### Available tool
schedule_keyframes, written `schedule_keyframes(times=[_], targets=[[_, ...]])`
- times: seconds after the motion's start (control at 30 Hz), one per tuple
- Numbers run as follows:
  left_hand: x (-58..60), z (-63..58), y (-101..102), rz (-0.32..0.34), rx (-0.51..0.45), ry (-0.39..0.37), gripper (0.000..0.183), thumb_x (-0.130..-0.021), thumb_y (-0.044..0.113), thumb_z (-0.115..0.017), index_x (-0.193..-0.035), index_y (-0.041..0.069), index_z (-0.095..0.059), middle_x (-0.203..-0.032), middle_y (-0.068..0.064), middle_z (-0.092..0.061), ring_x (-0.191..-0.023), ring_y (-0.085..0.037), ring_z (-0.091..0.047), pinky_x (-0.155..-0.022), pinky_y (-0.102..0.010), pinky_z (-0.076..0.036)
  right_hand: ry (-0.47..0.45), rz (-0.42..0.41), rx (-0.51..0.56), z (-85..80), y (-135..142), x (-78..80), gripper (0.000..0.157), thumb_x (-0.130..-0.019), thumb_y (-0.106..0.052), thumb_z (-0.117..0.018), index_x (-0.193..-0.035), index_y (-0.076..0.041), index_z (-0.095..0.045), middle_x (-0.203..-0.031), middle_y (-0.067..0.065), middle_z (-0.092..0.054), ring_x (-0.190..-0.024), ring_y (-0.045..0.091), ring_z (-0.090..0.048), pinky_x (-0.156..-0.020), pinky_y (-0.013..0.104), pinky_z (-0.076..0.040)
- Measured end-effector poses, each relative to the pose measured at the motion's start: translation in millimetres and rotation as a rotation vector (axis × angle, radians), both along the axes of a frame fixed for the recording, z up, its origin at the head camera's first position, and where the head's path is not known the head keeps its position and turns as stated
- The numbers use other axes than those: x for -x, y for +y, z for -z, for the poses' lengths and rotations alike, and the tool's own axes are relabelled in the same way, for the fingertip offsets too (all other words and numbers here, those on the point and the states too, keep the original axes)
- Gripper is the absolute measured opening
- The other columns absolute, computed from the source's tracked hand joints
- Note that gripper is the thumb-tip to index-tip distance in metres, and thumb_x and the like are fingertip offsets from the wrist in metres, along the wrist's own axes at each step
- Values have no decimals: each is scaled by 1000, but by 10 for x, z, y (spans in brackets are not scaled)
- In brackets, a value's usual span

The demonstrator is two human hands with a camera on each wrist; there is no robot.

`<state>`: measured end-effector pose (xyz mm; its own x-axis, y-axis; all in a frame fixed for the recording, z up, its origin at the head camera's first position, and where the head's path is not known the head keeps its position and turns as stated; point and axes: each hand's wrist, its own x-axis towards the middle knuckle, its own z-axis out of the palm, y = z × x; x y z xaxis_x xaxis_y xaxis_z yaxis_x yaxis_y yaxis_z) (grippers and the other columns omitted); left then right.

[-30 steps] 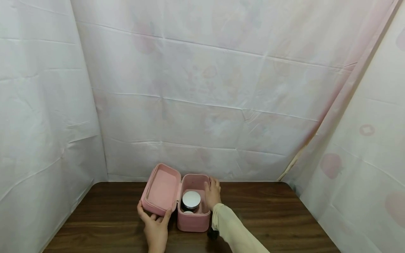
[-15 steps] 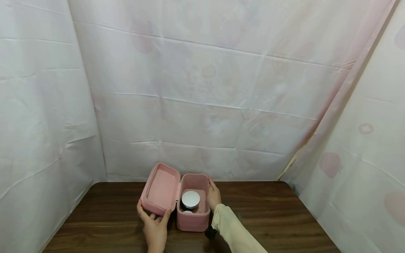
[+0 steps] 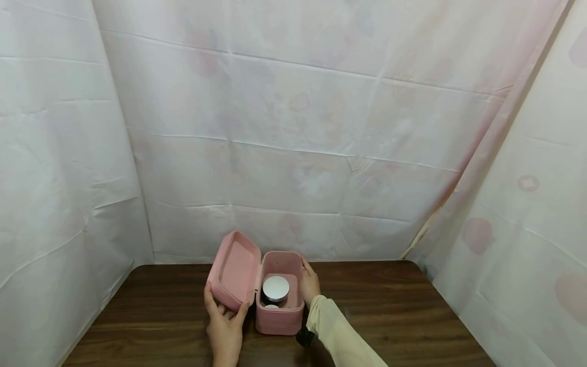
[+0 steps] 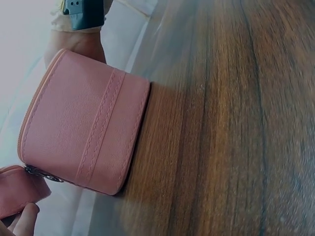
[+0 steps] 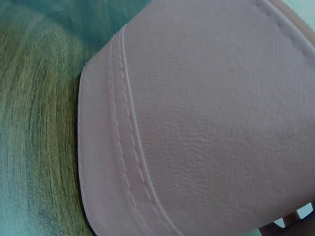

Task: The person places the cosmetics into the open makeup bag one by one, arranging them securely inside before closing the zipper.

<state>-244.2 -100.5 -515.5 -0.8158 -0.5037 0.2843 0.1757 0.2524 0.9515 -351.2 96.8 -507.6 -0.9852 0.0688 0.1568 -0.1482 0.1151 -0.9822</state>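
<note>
Left hand [image 3: 224, 329], at 6 o'clock: thumb and fingers spread upward, cupped in a grip. Right hand [image 3: 309, 284], at 5 o'clock: fingers extended, sleeved forearm trailing.

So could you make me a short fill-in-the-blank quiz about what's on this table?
1. The open case is coloured ____.
2. The left hand holds the case's ____.
3. Inside the case sits a jar with a round ____ top.
4. The case stands on a dark ____ table.

Missing words: pink; lid; white; wooden
</note>
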Motion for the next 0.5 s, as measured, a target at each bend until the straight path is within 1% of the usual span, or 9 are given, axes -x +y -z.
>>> schedule_keyframes(times=[0.13, 0.27, 0.37, 0.43, 0.5], targets=[[-1, -4, -4, -17, 48, 45, 108, -81, 6, -81, -158, 34, -11, -115, -29, -66, -90, -32, -70, -67, -15, -53, 13, -4, 20, 15, -12, -1, 45, -107, -8, -31, -151, 2, -31, -154, 26, -32, -143, 43, -27, -115, 57, -24], [1, -5, 1, -28, 75, 78, 108, -79, 3, -82, -158, 32, -14, -114, -30, -66, -90, -33, -70, -66, -11, -51, 14, 2, 24, 31, -15, 3, 45, -107, -7, -31, -151, 2, -32, -154, 25, -33, -143, 41, -28, -116, 56, -25], [8, -3, 0, -29, 101, 87, 108, -79, 2, -81, -158, 32, -15, -115, -32, -65, -90, -35, -71, -67, -18, -56, 3, -11, 23, 35, -14, 2, 46, -107, -9, -30, -152, 0, -31, -156, 24, -31, -144, 41, -27, -116, 56, -24], [8, -7, -2, -29, 132, 83, 108, -79, 2, -81, -158, 33, -15, -118, -32, -63, -90, -35, -71, -67, -26, -58, -6, -27, 23, 41, -14, -1, 46, -108, -10, -29, -154, -2, -29, -157, 23, -29, -144, 41, -26, -116, 57, -24], [4, -15, -4, -40, 187, 69, 107, -79, 3, -82, -158, 34, -16, -112, -32, -65, -87, -34, -72, -67, -33, -59, -10, -35, 24, 46, -16, -4, 46, -109, -12, -28, -154, -3, -28, -158, 22, -28, -145, 41, -25, -116, 57, -24]])
